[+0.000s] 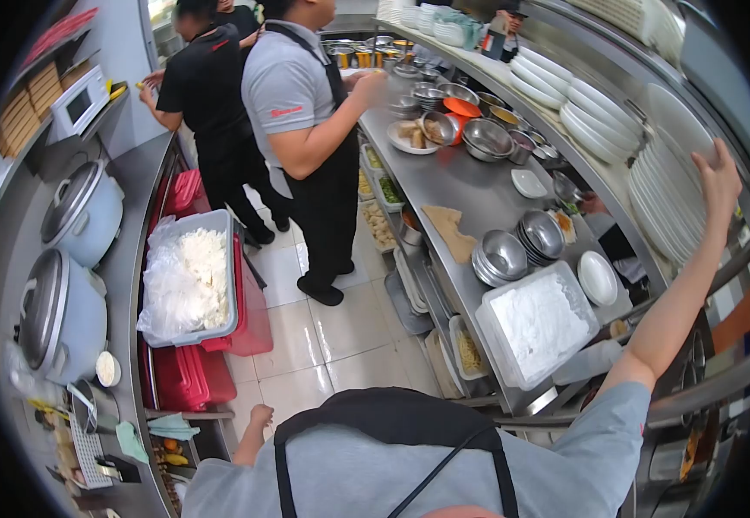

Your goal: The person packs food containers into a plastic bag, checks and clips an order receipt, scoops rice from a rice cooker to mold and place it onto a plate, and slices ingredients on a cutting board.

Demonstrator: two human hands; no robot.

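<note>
My right hand [718, 180] is raised at the far right, beside a stack of large white plates [661, 203] on the upper shelf. Its thumb and fingers are apart and nothing shows in them; whether the fingertips touch a plate I cannot tell. Down by the left counter hangs my left hand [260, 418], with its fingers curled in and no object visible in it. Below my right arm, a clear plastic tub of white powder [535, 319] stands on the steel counter [478, 203]. White oval plates [598, 278] lie beside that tub.
Two co-workers, one in a grey shirt [293, 95] and one in black [205, 91], stand in the aisle ahead. Metal bowls [503, 256] crowd the right counter. At left are a tub of white food [202, 268] on red bins [254, 311] and large lidded cookers [69, 315].
</note>
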